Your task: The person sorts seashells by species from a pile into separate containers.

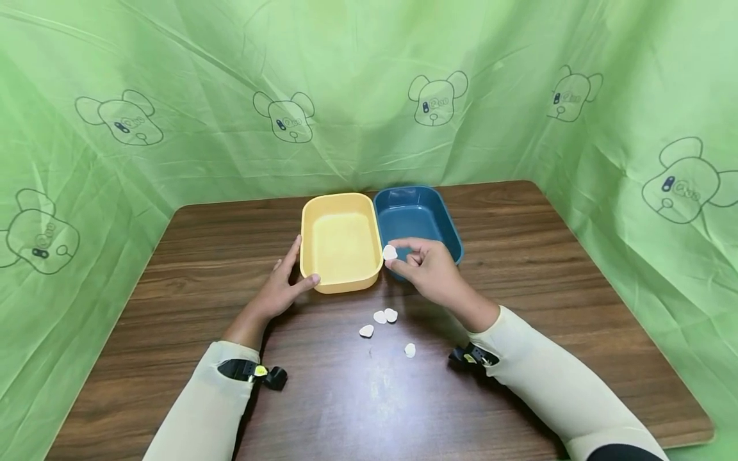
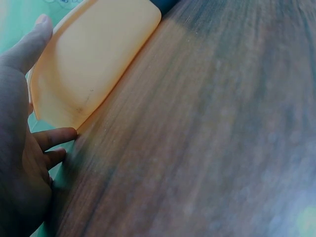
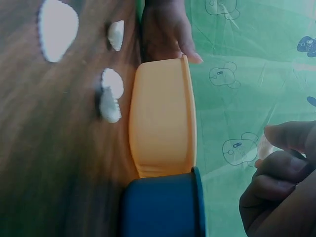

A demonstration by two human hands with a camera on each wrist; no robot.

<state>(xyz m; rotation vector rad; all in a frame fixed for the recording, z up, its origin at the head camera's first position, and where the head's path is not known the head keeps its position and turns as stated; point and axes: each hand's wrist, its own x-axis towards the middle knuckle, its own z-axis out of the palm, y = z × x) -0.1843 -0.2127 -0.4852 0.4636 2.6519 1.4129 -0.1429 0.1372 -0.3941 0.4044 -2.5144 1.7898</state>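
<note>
My right hand pinches a small white shell-like piece between thumb and forefinger. It hovers over the near left part of a blue plastic tray, beside the yellow tray's right rim. In the right wrist view, the fingers partly hide that piece. A yellow plastic tray stands against the blue one's left side. My left hand touches the yellow tray's left side, fingers extended along the wall and thumb at the near left corner. Several similar white pieces lie on the table in front of the trays.
The brown wood-grain table has rounded corners. Behind it and at both sides hangs a green curtain with printed bear-like heads. A strapped camera sits on each wrist. Light glares off the table's near middle.
</note>
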